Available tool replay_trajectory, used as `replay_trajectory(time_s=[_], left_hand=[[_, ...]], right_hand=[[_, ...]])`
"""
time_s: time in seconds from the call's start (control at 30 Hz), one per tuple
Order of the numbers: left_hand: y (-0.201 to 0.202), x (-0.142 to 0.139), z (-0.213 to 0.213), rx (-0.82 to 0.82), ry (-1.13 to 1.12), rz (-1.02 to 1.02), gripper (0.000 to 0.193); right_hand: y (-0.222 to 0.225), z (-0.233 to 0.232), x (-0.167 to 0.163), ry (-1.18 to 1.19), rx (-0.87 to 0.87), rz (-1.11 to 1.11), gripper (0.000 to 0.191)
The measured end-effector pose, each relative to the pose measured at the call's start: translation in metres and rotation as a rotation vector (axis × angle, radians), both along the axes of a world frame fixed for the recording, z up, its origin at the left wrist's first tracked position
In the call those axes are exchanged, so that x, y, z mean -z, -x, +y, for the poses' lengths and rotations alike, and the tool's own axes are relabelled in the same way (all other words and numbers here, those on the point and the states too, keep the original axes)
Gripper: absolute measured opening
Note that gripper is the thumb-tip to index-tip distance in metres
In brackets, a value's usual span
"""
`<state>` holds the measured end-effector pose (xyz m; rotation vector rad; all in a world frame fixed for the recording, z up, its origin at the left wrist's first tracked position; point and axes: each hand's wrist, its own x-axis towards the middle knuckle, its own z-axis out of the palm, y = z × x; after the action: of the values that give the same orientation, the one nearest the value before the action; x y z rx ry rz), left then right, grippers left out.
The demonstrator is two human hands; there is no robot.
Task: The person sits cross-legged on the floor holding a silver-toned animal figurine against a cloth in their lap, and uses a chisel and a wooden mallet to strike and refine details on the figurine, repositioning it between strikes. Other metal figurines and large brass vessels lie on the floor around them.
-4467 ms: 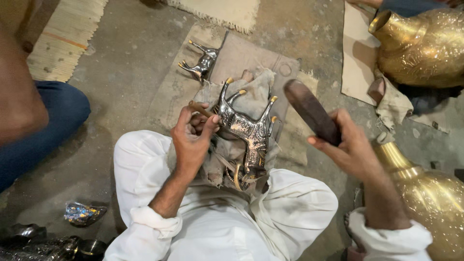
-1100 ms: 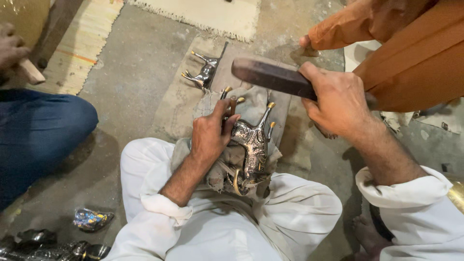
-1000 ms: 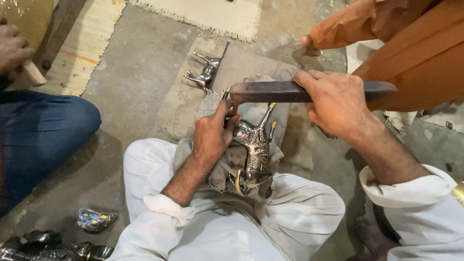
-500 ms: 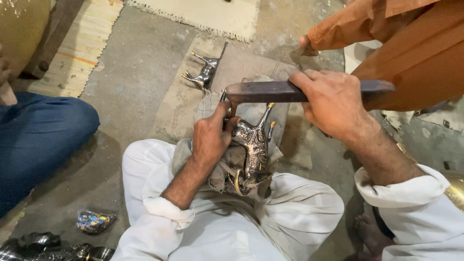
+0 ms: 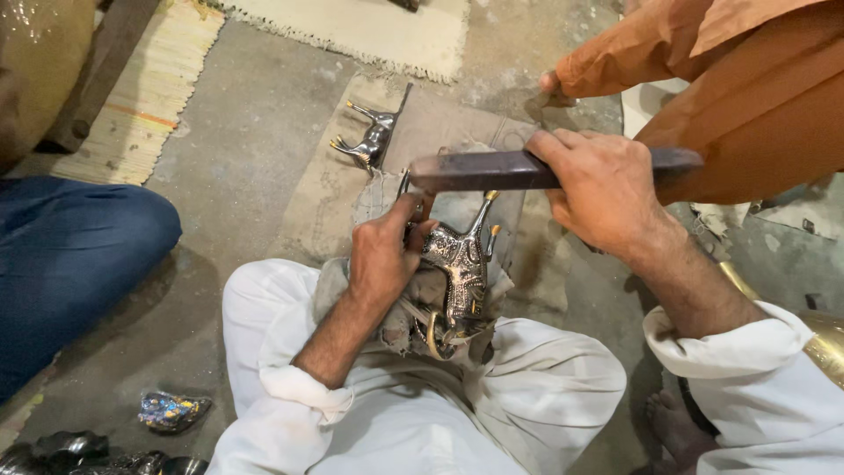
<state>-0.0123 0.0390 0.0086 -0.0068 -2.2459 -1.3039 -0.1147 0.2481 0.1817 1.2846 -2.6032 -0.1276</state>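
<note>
The left hand [image 5: 380, 255] pinches probably a small punch on the metal animal figure [image 5: 457, 268]; the right hand [image 5: 607, 189] grips the hammer block [image 5: 479, 170], striking needs aim.

Second metal figurine [image 5: 369, 141], woven mat [image 5: 149, 97]

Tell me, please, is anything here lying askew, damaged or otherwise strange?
Nothing looks damaged. A second metal animal figure lies tipped on its side on the cloth mat, legs pointing sideways. The left hand steadies another figure, legs up, while the right hand holds a dark bar above it.
</note>
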Motion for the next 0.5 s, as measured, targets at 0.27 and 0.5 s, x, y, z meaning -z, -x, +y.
replay_trajectory(time_s=[0.27, 0.5], left_hand=[[-0.002, -0.001, 0.0006, -0.031, -0.011, -0.043, 0.034], [-0.0005, -0.0012, -0.0016, -0.013, 0.021, -0.104, 0.036]], right_hand=[[0.0022, 0.0019, -0.0033, 0.071, 0.037, -0.099, 0.041], [0.0003, 0.0038, 0.0011, 0.031, -0.038, -0.036, 0.041]])
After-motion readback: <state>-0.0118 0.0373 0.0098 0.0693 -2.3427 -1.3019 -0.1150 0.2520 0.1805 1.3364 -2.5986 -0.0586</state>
